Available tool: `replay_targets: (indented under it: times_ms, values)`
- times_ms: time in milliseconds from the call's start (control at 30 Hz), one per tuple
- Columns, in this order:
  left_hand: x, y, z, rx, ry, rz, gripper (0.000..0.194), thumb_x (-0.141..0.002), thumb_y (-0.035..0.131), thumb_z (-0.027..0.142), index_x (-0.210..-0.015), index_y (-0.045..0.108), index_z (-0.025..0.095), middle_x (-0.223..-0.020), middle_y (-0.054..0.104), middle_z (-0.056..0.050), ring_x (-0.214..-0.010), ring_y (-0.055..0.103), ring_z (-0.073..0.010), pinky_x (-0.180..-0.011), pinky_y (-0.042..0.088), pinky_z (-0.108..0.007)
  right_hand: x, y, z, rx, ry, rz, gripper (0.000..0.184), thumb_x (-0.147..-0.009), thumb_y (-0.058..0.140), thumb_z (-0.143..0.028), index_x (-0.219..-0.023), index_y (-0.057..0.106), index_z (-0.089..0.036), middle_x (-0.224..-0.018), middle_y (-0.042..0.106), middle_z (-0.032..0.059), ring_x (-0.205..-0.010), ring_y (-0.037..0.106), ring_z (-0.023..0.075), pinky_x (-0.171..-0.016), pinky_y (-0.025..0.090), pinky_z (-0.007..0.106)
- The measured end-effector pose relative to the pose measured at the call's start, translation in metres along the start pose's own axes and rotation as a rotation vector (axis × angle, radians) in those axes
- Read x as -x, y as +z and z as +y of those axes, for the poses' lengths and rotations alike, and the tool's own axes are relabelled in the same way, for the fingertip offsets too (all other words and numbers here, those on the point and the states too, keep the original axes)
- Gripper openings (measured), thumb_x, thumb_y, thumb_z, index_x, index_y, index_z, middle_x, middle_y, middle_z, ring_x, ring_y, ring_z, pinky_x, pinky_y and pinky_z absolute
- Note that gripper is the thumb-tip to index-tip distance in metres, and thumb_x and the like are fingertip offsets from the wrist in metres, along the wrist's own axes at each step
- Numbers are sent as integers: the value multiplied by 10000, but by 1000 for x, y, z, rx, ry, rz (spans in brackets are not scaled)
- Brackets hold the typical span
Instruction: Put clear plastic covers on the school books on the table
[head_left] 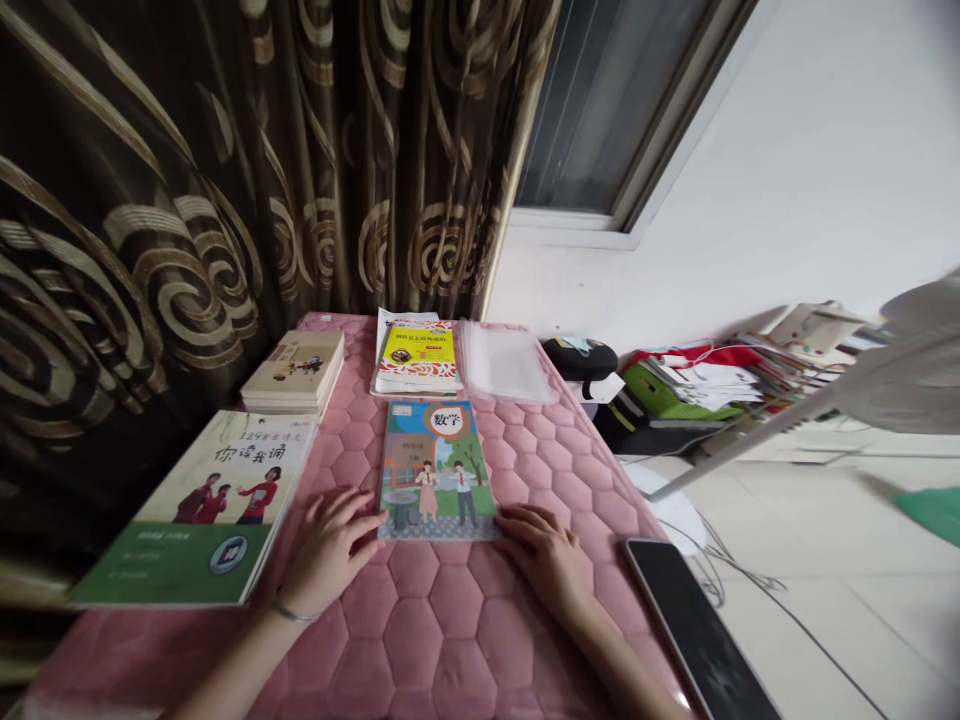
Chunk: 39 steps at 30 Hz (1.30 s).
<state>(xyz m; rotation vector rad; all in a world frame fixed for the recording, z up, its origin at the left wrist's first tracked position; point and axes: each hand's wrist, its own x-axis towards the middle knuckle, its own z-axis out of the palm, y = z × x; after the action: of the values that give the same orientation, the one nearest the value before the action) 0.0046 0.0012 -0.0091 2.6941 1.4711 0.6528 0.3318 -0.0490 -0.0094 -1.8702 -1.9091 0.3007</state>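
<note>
A blue and green mathematics textbook [433,470] lies flat on the pink quilted surface [435,620], its cover facing up. By its lower left edge rests my left hand [330,545], fingers spread, with the fingertips at the book's side. My right hand [546,555] lies at the lower right corner, fingers stretched out and touching the edge. Neither hand grips anything. Left of my left hand sits a large green and cream book [202,500] with three figures on its cover.
Behind are a book stack [294,370], a yellow-covered book [418,350] on papers, and clear plastic sleeves [506,362]. A dark phone or tablet [694,620] lies at the right edge. Beyond it stand a white fan [765,430], loose cables and piled papers [701,385]. A patterned curtain [300,160] hangs behind.
</note>
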Motion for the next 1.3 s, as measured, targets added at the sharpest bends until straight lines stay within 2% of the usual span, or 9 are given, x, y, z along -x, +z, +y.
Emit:
replay_targets:
  times_ms: [333,467,667,800,900,1000,1067,1167,1300]
  values:
    - [0,-2,5,-4,-2,20,293,-814,616,236,-1076,679,351,-1282,605,-10,-1236,477,-270,-1042,326,-535,0,-1,0,27,18,-39,269,-889,524,-353,-1092,701,-345,-1245,638,13,-1211,478,267,-940,382,458]
    - [-8,4,27,43,-49,19,257,-775,642,207,-1016,683,287,-1347,553,-45,-1267,453,-282,-1066,297,-565,0,3,-13,102,-5,-10,271,-872,561,-339,-1113,684,-350,-1318,585,12,-1254,426,290,-956,361,478]
    - [-31,21,69,148,-41,-38,266,-774,632,153,-1003,673,282,-1333,571,-39,-1297,432,-286,-1075,249,-609,-8,21,-54,96,-86,23,240,-828,650,-399,-1055,686,-330,-1326,567,22,-1271,400,291,-982,333,469]
    - [-35,25,77,176,-64,-20,266,-779,596,100,-953,686,280,-1315,591,-31,-1283,457,-273,-1083,236,-603,-13,31,-67,64,-134,34,262,-812,679,-407,-1058,669,-319,-1310,575,28,-1261,407,286,-977,333,457]
    - [-32,23,70,171,-92,-28,261,-779,612,108,-946,694,291,-1278,619,-29,-1265,478,-282,-1071,226,-635,-12,31,-62,51,-128,29,235,-826,667,-376,-1057,673,-331,-1300,585,22,-1249,417,284,-969,339,458]
    - [-24,18,52,166,-88,-24,249,-773,645,132,-932,710,312,-1268,627,-17,-1258,485,-287,-1073,224,-643,-10,22,-45,63,-93,15,228,-839,645,-364,-1062,684,-336,-1301,587,25,-1243,423,288,-961,347,472]
    - [-17,14,36,175,-81,0,236,-763,666,145,-901,726,327,-1276,622,-3,-1251,491,-276,-1083,256,-610,-7,14,-30,80,-61,2,239,-842,635,-358,-1075,687,-344,-1312,582,21,-1248,420,292,-952,354,478]
    - [-10,8,13,208,-77,11,244,-750,675,149,-893,743,335,-1280,619,1,-1212,527,-245,-1063,372,-514,-4,2,-11,90,-3,-28,245,-846,615,-362,-1079,694,-368,-1319,580,-1,-1259,417,291,-947,365,476]
    - [-7,3,1,222,-85,-32,270,-757,662,166,-937,745,348,-1279,620,4,-1191,549,-225,-1035,440,-461,-4,-5,-3,65,22,-76,247,-860,576,-403,-1072,700,-392,-1301,593,-11,-1260,423,278,-958,366,478]
